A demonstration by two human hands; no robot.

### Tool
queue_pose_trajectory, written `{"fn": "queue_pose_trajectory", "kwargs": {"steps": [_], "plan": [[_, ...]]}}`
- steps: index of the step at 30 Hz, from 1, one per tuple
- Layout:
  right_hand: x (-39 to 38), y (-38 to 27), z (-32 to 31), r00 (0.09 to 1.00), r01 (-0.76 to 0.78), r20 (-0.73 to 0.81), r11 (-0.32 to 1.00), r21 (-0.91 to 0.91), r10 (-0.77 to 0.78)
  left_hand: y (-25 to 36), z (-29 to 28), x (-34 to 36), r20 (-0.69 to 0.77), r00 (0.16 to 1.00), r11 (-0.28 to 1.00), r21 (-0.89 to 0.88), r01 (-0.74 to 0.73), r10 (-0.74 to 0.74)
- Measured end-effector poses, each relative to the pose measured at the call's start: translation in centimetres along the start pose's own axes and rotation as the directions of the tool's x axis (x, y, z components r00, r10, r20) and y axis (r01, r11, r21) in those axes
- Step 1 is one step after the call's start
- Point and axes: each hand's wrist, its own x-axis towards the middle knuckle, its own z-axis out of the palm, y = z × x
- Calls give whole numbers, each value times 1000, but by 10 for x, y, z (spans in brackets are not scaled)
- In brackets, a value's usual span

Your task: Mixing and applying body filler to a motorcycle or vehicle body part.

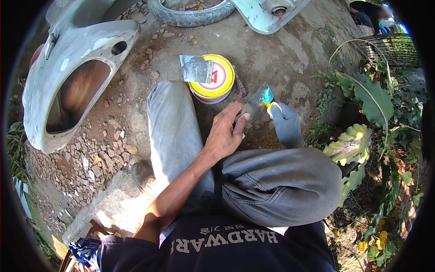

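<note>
My bare left hand grips a flat metal-looking spreader plate by its lower end, above my knees. A blob of cyan paste sits near the plate's upper corner. My right hand, in a grey glove, pinches a small yellow-and-white item against the plate's edge, just below the paste; what it is exactly is too small to tell. Ahead, a round can with a yellow lid stands on the ground, another flat plate lying across its lid. A slim red-and-dark object lies beside the can.
A pale body panel lies at left, broken rubble below it. A tyre and another panel lie at the top. Leafy plants line the right, near a wire cage; another person is at top right.
</note>
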Motion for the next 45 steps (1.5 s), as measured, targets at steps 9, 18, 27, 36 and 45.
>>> {"fn": "queue_pose_trajectory", "kwargs": {"steps": [9, 18, 27, 36, 45], "plan": [[-11, -20, -16, 964, -200, 135, 958, -207, 231, 3, -5, 4, -36, 994, 994, -47, 97, -99], [-17, -14, -27, 974, 3, 223, 984, -180, 38, -3, -7, 4, -61, 998, 1000, 5, 19, -19], [-17, -13, -24, 961, 201, 247, 924, -324, -123, -2, -7, -3, -57, 998, 999, 5, 32, -32], [-13, -35, -26, 982, 82, 190, 900, -427, 1, 3, -7, -3, -36, 995, 995, -36, 96, -97], [-10, -35, -20, 982, 117, 188, 887, -447, -34, 9, -8, -5, -59, 998, 1000, 2, 15, -15]]}}
